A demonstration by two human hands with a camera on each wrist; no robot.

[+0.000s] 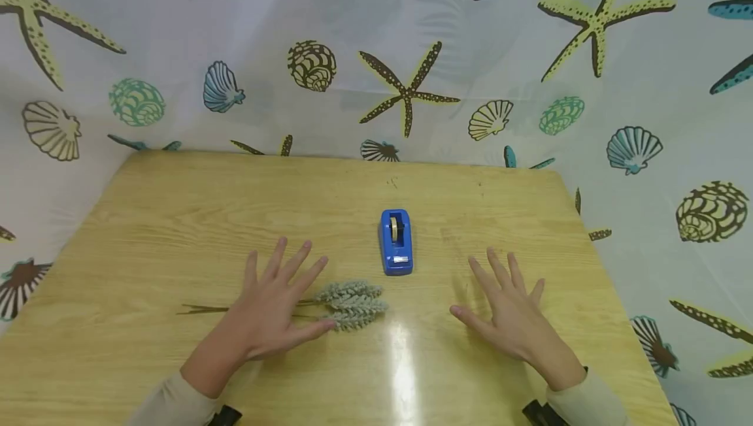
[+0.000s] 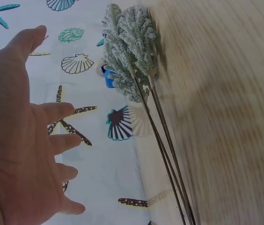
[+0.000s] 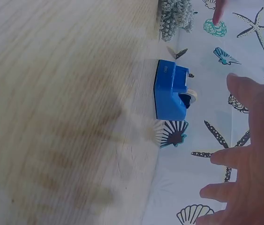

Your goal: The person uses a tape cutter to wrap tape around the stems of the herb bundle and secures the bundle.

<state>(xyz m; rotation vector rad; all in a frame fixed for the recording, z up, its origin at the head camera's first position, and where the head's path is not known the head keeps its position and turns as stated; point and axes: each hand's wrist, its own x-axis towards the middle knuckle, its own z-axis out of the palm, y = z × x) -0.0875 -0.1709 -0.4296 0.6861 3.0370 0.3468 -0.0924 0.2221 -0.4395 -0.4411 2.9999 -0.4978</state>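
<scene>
My left hand [image 1: 272, 311] is spread over the stems of some artificial flower sprigs [image 1: 353, 306], palm down and holding nothing. In the left wrist view the sprigs [image 2: 131, 44] have pale grey-green, bumpy heads and thin brown stems, and a gap shows between them and the hand [image 2: 26, 131]. My right hand [image 1: 510, 311], also spread and holding nothing, is to the right of a blue tape dispenser [image 1: 397, 243]. That dispenser [image 3: 172, 93] carries a small roll of tape and stands upright on the table, apart from the right hand [image 3: 253, 154].
The wooden table [image 1: 235, 204] has its far edge against a white cloth [image 1: 353, 14] printed with shells and starfish. The cloth also runs down both sides. A bright light reflection lies on the tabletop in front of the dispenser.
</scene>
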